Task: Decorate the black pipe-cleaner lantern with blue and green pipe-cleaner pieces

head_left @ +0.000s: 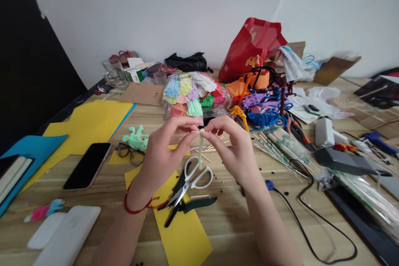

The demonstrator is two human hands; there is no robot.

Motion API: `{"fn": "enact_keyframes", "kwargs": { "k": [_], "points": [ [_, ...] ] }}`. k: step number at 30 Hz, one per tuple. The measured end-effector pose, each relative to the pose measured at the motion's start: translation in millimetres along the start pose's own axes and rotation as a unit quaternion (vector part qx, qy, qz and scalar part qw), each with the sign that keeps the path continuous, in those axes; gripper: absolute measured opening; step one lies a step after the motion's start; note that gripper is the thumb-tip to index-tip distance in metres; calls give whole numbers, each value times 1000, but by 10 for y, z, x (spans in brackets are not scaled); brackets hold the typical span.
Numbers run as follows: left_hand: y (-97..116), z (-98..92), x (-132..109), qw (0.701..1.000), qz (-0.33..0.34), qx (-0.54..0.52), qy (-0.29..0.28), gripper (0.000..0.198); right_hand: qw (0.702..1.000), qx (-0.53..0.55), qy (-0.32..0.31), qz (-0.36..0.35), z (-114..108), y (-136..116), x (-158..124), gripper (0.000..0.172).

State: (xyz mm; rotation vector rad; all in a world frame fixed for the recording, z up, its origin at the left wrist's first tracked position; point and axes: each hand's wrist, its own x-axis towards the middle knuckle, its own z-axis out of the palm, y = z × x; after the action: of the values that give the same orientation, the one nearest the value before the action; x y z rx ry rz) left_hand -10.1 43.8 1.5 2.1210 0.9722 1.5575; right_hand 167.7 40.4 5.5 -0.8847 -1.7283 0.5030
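Observation:
My left hand (168,145) and my right hand (232,145) meet mid-table, thumbs and fingers pinched around the top of a pale green pipe cleaner (201,151). Its lower part hangs straight down between them. The fingers partly hide the top end. Beneath the hands lie white-handled scissors (187,185), partly open, and dark-handled cutters (199,204) on a yellow sheet (183,237). A green fuzzy figure (136,137) and eyeglasses (131,153) are left of my left hand.
Behind the hands sits a bag of coloured pipe cleaners (193,93). Bundled wooden sticks (289,149), pliers (297,131) and a black cable (289,212) lie right. A phone (87,166) and yellow paper (90,122) lie left. A red bag (249,50) stands at the back.

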Motion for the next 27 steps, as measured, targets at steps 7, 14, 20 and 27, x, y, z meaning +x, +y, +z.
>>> {"fn": "enact_keyframes", "kwargs": {
  "k": [7,14,20,27],
  "points": [
    [80,63,-31,970,-152,-179,-71,11,974,204,54,82,96,6,1,5],
    [11,-143,44,993,-44,-36,-103,6,982,175,-66,6,-80,44,35,5],
    [103,-214,32,976,26,170,-130,11,990,-44,-115,-69,-134,-38,0,6],
    [276,83,-59,964,67,258,-20,10,966,-218,32,-131,12,-53,-51,9]
  ]
}}
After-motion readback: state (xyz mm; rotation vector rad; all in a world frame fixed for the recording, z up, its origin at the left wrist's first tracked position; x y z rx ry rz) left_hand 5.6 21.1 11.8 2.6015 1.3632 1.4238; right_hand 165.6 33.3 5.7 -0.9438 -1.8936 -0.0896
